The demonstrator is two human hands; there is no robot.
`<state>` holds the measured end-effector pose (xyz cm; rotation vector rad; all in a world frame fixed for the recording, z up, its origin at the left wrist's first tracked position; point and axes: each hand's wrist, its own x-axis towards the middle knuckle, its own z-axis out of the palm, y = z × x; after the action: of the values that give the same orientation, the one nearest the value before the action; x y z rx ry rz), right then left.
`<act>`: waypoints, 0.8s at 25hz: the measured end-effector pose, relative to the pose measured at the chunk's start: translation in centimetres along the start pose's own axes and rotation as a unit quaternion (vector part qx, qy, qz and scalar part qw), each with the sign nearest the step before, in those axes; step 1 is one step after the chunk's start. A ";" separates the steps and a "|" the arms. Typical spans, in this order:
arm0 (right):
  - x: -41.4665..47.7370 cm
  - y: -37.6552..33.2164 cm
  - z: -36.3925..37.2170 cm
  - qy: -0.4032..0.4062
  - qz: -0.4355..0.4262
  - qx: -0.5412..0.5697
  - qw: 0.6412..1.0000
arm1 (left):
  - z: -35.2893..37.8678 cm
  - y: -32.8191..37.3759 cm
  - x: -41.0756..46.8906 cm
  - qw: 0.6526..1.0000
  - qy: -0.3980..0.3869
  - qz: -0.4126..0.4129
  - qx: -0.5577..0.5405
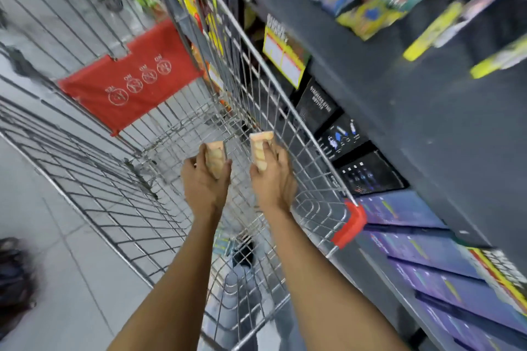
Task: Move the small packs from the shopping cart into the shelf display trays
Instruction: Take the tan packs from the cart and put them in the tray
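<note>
Black boxes (370,177), yellow price tag (282,57)

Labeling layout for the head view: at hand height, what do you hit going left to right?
Floor tiles → cart's left wire side → left hand gripping a pack → right hand gripping a pack → cart's right wire side → dark boxes on the shelf.

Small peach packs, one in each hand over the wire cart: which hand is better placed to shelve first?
Right, probably. The right hand with its small peach pack is nearer the dark shelf.
</note>
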<state>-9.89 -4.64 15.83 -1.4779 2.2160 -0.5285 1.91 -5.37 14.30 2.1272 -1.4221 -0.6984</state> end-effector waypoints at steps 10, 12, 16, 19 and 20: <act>1.8 -7.2 -19.3 0.154 -0.096 0.043 0.983 | -10.6 17.9 -0.9 0.970 0.105 0.192 -0.106; 2.1 -6.4 -22.9 0.193 -0.087 0.047 0.976 | -10.7 21.9 -1.6 0.961 0.095 0.233 -0.117; 1.9 -2.3 -28.9 0.239 -0.059 0.009 0.969 | -8.6 28.5 -4.4 0.945 0.031 0.306 -0.111; 0.6 2.9 -33.3 0.290 -0.010 -0.004 0.957 | -5.8 33.1 -7.9 0.921 -0.043 0.374 -0.105; 0.1 4.6 -34.4 0.297 0.006 -0.015 0.955 | -5.0 34.2 -8.9 0.910 -0.057 0.397 -0.103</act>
<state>-32.03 -0.38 42.22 -1.4529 2.6797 -1.0543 -21.18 -8.22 41.31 1.1838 -1.9738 -0.6003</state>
